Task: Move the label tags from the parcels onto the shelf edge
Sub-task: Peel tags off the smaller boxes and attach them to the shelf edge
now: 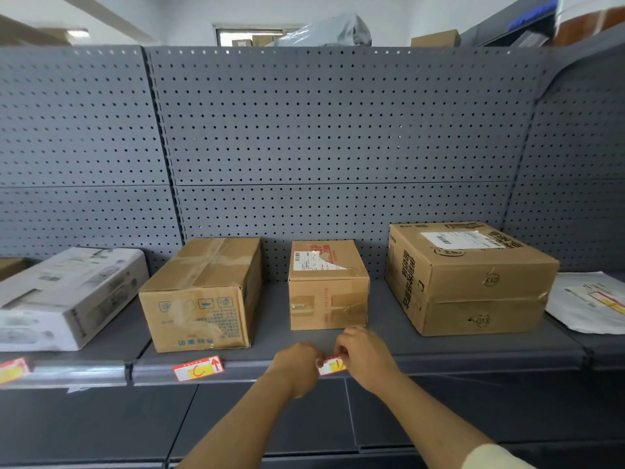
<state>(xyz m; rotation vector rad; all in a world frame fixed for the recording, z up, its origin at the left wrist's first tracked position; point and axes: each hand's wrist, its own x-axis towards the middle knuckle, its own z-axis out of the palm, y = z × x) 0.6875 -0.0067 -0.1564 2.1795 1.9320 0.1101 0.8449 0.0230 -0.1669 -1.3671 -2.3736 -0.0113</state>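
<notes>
**Both hands on a tag at the shelf edge**

Here, nearest the camera, two bare forearms reach up to the front lip of the grey shelf (439,362). The left hand (299,365) and right hand (363,353) meet on one red, white and yellow label tag (333,365) — fingers of both pinched on its ends, the tag lying against the shelf edge. To the left along the same edge sits another label tag (198,368) with a red arrow, and a third tag (12,369) shows at the far left.

Just behind the hands stands a small brown parcel (328,289). Left of it is a taped carton (203,296), then a white box (64,299); right of it a larger carton (470,279) and a white mailer bag (588,302). Behind everything rises the perforated back panel (338,130).
</notes>
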